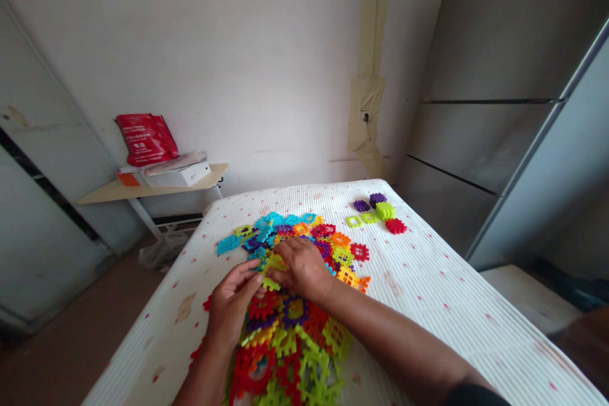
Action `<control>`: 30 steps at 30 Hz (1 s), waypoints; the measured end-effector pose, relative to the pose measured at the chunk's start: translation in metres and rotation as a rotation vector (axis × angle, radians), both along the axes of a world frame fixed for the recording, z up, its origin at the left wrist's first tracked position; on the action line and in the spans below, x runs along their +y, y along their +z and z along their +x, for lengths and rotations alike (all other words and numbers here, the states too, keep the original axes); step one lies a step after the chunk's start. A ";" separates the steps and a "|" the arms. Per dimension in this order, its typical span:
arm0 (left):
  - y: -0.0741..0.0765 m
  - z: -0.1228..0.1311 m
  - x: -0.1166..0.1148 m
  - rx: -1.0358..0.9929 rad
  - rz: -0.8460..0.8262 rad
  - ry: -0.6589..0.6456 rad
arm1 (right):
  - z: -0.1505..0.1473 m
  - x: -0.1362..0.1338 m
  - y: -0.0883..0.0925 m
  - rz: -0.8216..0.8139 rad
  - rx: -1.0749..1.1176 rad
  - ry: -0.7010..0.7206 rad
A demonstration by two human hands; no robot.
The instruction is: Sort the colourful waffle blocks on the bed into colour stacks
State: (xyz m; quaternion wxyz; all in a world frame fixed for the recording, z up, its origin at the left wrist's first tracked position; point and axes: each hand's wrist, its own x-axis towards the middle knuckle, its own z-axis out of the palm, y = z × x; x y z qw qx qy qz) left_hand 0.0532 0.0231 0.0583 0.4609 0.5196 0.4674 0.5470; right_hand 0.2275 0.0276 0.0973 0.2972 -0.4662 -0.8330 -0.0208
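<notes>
The left hand (233, 297) pinches a lime-green interlocking plastic tile (273, 264) by its near edge, while the right hand (307, 266) grips its far side. Mixed-colour tiles (285, 339) heap around both hands on the cloth-covered desk (432, 279). Ahead-left of the hands, a red packet (145, 139) bears white lettering too small to read.

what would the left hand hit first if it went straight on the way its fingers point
Likely the lime-green piece just at the left hand, which may be touching it; the right hand comes just beyond, though depth is unclear.
</notes>
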 end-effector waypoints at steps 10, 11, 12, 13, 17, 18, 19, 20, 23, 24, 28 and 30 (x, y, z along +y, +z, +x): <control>-0.004 -0.002 0.003 -0.091 0.039 0.112 | -0.011 -0.011 0.000 -0.045 -0.101 -0.042; -0.003 -0.001 0.002 -0.096 0.040 0.101 | -0.009 -0.009 0.000 -0.046 -0.082 -0.038; -0.001 0.000 0.001 -0.100 0.045 0.093 | -0.006 -0.007 0.002 -0.047 -0.060 -0.045; 0.000 0.001 0.000 -0.099 0.053 0.089 | 0.000 -0.002 0.004 -0.049 -0.036 -0.071; 0.002 0.002 -0.001 -0.058 0.089 0.107 | 0.050 0.026 0.011 -0.076 0.060 -0.399; 0.002 0.002 -0.001 -0.049 0.090 0.117 | 0.068 0.033 0.011 -0.097 0.070 -0.516; 0.001 0.001 0.000 -0.042 0.088 0.126 | 0.087 0.040 0.009 -0.114 0.079 -0.647; 0.001 0.001 0.000 -0.038 0.086 0.134 | 0.106 0.046 0.005 -0.123 0.084 -0.767; -0.001 -0.001 0.001 -0.032 0.084 0.143 | 0.156 0.054 -0.015 -0.212 0.074 -1.029; -0.002 -0.001 0.002 -0.030 0.083 0.142 | 0.168 0.055 -0.023 -0.243 0.068 -1.076; -0.004 0.000 0.002 -0.023 0.069 0.141 | 0.194 0.057 -0.049 -0.328 0.038 -1.162; -0.005 0.000 0.003 -0.017 0.059 0.140 | 0.196 0.059 -0.057 -0.343 0.025 -1.159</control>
